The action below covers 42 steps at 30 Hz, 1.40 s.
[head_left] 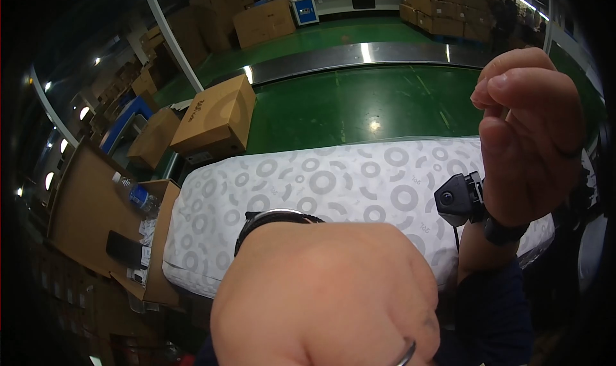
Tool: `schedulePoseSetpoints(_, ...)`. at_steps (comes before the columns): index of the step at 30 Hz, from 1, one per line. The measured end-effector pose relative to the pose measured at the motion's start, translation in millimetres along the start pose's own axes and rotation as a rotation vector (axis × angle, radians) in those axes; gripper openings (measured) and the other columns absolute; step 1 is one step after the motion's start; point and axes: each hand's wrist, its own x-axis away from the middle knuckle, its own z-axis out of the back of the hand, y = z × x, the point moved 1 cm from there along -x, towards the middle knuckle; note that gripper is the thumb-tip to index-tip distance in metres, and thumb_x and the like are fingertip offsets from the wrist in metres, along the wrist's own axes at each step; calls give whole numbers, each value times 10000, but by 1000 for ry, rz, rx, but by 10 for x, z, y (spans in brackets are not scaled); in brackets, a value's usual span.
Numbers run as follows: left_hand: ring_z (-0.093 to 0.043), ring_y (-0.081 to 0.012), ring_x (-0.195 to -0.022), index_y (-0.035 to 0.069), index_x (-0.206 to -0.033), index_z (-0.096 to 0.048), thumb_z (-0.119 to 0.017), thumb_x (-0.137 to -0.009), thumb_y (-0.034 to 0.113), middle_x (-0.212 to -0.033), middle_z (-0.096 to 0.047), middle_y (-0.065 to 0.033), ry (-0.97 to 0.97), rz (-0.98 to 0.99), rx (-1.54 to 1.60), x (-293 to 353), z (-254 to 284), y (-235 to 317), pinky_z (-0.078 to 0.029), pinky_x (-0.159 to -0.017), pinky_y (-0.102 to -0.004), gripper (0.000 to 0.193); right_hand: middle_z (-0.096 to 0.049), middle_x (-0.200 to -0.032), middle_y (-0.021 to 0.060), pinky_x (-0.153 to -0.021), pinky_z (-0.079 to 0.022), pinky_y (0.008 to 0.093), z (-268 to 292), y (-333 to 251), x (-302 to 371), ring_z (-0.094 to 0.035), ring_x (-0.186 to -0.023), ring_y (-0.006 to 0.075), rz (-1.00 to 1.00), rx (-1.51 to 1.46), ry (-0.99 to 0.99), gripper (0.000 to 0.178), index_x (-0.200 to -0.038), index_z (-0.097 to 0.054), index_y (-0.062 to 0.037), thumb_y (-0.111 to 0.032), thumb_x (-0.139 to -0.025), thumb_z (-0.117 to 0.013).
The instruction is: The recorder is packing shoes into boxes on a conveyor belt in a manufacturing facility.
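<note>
And here's the white, ring-patterned surface (314, 176), with the right hand (529, 122) up over its right end, loosely curled, a gap showing; left hand (327, 289) looms at the near edge, finger state impossible to tell. Beside the left edge, an open cardboard box (168, 215) holds a plastic bottle (144, 199).
</note>
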Motion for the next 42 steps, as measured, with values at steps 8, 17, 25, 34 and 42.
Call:
schedulePoseSetpoints(8,-405,-219,-428,81,-525,-305,-429,-721,-77,-542,-365,-79,-57,36,-2,-68,41,5,-230,-333,-285,281,-507,-813,129,-523,-324,199,18,-107,-99,-445,-687,137,-89,-37,-92,272,-967,-503,38,-112,-752,-576)
schedulePoseSetpoints(17,-389,-211,-420,84,-520,-298,-429,-720,-76,-538,-359,-75,-112,49,54,-70,110,-27,-222,-334,-282,288,-507,-808,117,-501,-303,188,12,36,61,-438,-680,128,-58,-11,-8,253,-949,-507,29,-109,-747,-571)
schedulePoseSetpoints(25,-374,-204,-414,86,-515,-291,-430,-718,-74,-535,-353,-71,-159,60,119,-84,155,-84,-215,-335,-279,294,-502,-804,116,-501,-306,187,35,59,36,-440,-678,129,-51,-6,-49,260,-955,-504,34,-95,-738,-568)
schedulePoseSetpoints(34,-398,-213,-424,63,-577,-345,-433,-738,-58,-551,-374,-77,-117,39,132,-38,103,-88,-257,-350,-277,220,-503,-800,119,-528,-315,189,92,80,32,-437,-684,120,-143,24,-184,261,-945,-509,32,-90,-724,-574)
schedulePoseSetpoints(42,-414,-215,-430,48,-613,-380,-452,-754,-40,-569,-404,-84,-177,32,316,-143,126,-259,-282,-356,-278,182,-521,-776,79,-535,-328,209,-36,81,39,-415,-621,108,-67,59,6,217,-878,-542,2,-45,-675,-604)
